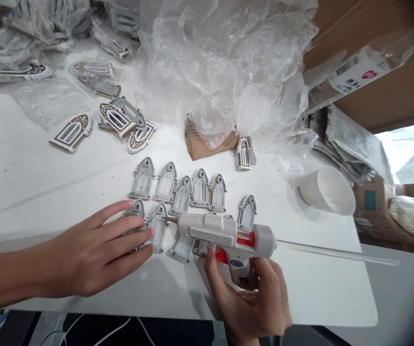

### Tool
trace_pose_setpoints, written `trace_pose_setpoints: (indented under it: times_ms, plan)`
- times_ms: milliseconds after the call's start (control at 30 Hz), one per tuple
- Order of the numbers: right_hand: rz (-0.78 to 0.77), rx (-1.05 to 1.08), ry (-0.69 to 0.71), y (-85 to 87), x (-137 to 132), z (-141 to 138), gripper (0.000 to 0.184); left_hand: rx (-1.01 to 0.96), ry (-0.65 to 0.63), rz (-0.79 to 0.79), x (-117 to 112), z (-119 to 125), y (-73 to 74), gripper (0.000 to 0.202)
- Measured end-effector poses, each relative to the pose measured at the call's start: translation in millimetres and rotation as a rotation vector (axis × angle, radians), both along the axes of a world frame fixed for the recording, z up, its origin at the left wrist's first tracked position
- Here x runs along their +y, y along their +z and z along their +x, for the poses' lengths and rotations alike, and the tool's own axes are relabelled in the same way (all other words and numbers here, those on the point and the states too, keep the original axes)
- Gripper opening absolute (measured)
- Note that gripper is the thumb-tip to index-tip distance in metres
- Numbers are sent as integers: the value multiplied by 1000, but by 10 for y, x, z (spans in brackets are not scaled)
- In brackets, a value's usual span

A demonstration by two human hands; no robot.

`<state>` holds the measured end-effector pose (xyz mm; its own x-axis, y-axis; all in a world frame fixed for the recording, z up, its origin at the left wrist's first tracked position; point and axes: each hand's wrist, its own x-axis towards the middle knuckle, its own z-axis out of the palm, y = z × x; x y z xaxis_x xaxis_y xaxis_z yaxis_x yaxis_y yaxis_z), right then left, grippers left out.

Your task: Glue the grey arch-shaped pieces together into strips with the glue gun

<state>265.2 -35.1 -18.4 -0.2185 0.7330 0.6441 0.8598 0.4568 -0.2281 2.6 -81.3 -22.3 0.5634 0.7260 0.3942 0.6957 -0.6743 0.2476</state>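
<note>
Left hand (109,247): fingers spread, over arched window frames (165,182)
Right hand (252,305): wrapped around a hot-glue gun (210,228)
Nozzle (172,219): just beside the left hand's fingers
Glue stick (336,252): right of the right hand
Worktop (318,298): beneath both hands

The left hand (95,252) is bare, with long, thin fingers (127,244). Behind it, the forearm (8,276) is bare and smooth. The right hand (253,307) is bare too, with a short nail on its thumb (212,271). Below the left hand, dark cloth (138,331) shows dimly.
</note>
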Motion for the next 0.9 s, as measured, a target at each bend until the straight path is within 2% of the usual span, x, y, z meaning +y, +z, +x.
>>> trace_pose_setpoints:
  times_ms: [233, 667, 900]
  plan:
    - [29, -19, 40, -52, 16, 15, 38, 16, -27, -13, -2, -39, 1, 30]
    - [-53, -31, 20, -74, -39, 68, 34, 50, -41, -28, 9, -64, 75, 26]
    - [4, -54, 72, -44, 33, 29, 32, -8, 4, -24, 4, -25, 72, 23]
